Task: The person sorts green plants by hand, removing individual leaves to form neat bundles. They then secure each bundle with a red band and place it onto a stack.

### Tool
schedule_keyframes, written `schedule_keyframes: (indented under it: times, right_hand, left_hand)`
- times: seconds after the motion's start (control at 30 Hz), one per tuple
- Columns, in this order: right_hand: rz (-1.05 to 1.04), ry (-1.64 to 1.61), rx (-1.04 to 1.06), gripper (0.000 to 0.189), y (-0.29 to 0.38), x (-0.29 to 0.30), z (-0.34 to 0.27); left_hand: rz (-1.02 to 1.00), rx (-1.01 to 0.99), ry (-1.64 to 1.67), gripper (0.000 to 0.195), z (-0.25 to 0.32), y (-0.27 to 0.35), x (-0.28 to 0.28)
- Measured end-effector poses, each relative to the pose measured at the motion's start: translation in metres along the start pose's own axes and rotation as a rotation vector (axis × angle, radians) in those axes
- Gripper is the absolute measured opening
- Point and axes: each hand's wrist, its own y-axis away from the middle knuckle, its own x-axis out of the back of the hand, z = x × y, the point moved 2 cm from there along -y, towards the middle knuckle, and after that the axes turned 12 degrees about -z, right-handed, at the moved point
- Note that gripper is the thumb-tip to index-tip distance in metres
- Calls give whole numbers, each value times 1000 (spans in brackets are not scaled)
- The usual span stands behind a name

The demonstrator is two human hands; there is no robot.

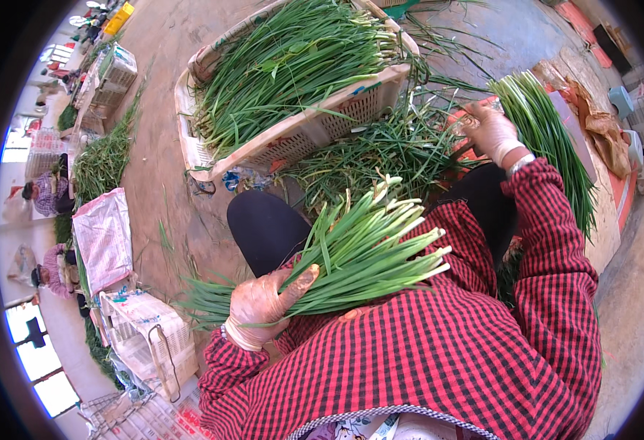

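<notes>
My left hand (261, 308), in a thin translucent glove with brown stains, grips a loose bunch of garlic chives (355, 258) over my lap. The pale stem ends of the bunch point up and right; the green leaf tips trail off to the left. My right hand (492, 132), gloved too, is near my right knee with its fingers curled. A dark narrow thing shows beneath it, and I cannot tell whether it is held. Just right of that hand lies a neat, thick bundle of chives (547, 143) on a low board (602, 231).
Ahead stands a white plastic crate (322, 132) heaped with chives (294, 71). Loose leaf trimmings (377, 154) cover the floor between crate and knees. Leftward are another crate (151, 335), a pink-white woven sack (103, 236), a heap of greens (102, 165) and several people farther off.
</notes>
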Motion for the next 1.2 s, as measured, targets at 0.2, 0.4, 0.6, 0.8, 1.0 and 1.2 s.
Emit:
schedule_keyframes:
  times: [0.2,0.4,0.6,0.8,1.0,1.2]
  right_hand:
    - [-485,-316,878,53,53,11,-158]
    - [-614,-392,833,29,64,-1,-168]
    - [-809,-794,629,21,67,-2,-157]
    - [-734,-1108,587,14,70,-13,-154]
    - [-490,-1142,488,4,66,-22,-144]
    - [-213,-914,414,19,31,-19,-90]
  left_hand:
    - [-14,5,-1,85,2,-2,0]
    - [14,3,25,89,1,4,-1]
    - [12,-23,84,90,-1,1,-7]
    - [6,-25,73,89,-3,-1,-7]
    - [69,-33,132,87,-3,-3,-12]
    - [41,21,75,85,-3,2,-13]
